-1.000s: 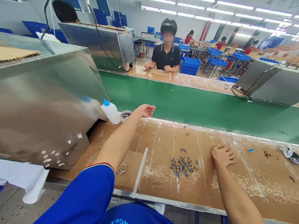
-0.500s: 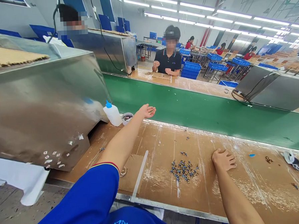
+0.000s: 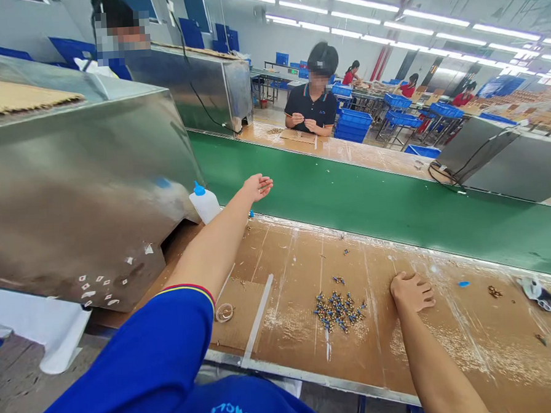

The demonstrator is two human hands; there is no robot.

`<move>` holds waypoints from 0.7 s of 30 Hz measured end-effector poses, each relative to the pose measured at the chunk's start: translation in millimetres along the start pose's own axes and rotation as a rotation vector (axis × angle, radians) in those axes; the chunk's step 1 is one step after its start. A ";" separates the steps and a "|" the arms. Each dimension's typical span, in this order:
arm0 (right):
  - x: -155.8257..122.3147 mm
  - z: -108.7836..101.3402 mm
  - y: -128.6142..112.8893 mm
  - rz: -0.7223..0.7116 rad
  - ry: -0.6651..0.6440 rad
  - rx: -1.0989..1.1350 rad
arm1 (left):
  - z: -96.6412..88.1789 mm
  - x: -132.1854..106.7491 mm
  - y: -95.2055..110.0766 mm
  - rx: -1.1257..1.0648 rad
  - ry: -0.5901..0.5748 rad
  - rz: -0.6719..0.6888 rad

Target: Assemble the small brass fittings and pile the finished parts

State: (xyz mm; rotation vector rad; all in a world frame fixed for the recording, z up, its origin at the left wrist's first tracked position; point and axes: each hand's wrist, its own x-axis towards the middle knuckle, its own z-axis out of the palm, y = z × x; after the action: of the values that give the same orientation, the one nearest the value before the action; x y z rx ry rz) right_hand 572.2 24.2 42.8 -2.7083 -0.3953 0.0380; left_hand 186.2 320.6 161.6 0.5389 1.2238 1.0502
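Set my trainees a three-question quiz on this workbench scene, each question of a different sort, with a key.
1. True or false: the right hand lies on top of the pile of small parts.

2. Choose one: what colour is the cap of the white bottle?
A) red
B) blue
C) yellow

3. Fill in the missing word: the left hand reaches out over the ____ strip beyond the brown work surface.

Key:
1. False; it rests on the brown work surface, to the right of the pile.
2. B
3. green
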 end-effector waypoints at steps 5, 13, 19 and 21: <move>-5.6 -5.8 -1.7 0.000 -0.013 -0.022 | -52.2 -14.1 -2.2 0.433 0.020 -0.193; -11.3 -9.2 -2.4 0.035 -0.013 -0.111 | -132.8 -19.7 8.1 0.917 -0.064 -0.499; -17.2 -11.9 -2.9 0.030 -0.024 -0.094 | -151.9 -17.6 -22.6 0.707 0.023 -0.321; -16.8 -12.8 0.5 0.027 -0.025 -0.101 | -155.6 -20.3 -29.2 0.644 0.103 -0.302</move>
State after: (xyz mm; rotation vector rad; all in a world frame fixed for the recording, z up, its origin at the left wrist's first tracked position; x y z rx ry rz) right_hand 557.3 14.1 53.9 -2.8149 -0.3774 0.0608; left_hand 51.5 260.4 100.8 0.7646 1.6827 0.4167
